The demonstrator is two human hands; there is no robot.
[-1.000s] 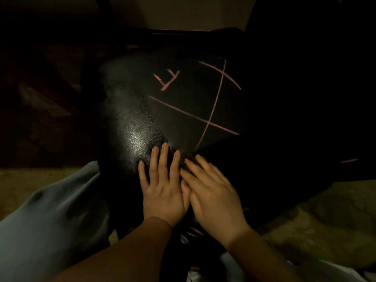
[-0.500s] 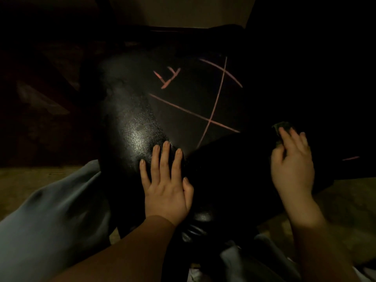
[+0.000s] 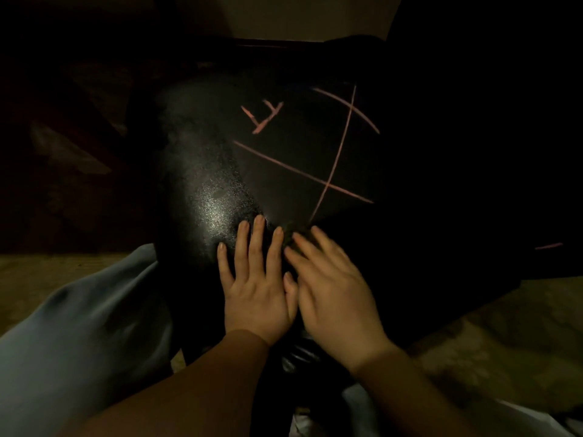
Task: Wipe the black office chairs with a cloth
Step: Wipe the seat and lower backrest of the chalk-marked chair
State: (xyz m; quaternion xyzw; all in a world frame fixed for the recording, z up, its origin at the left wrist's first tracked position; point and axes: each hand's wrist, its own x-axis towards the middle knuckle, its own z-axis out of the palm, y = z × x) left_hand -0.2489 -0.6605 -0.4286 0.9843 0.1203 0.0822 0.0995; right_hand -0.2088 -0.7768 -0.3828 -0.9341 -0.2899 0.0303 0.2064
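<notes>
A black office chair seat (image 3: 214, 184) fills the middle of the dim view, shiny at its left, with pink chalk lines (image 3: 328, 183) crossing on it. My left hand (image 3: 255, 291) lies flat on the seat's near edge, fingers straight and spread. Right beside it, touching it, my right hand (image 3: 334, 294) lies with straight fingers on the seat. A dark cloth (image 3: 295, 231) barely shows under its fingertips; most of it is hidden.
My grey trouser leg (image 3: 79, 335) is at the lower left, against the seat's edge. Pale mottled floor (image 3: 492, 351) shows at the lower right and far left. The chair's right side and the surroundings are lost in darkness. Another short pink mark (image 3: 549, 246) shows far right.
My right hand swept out to the right along the seat with the cloth, then came back left beside the left hand. My left hand stayed put.
</notes>
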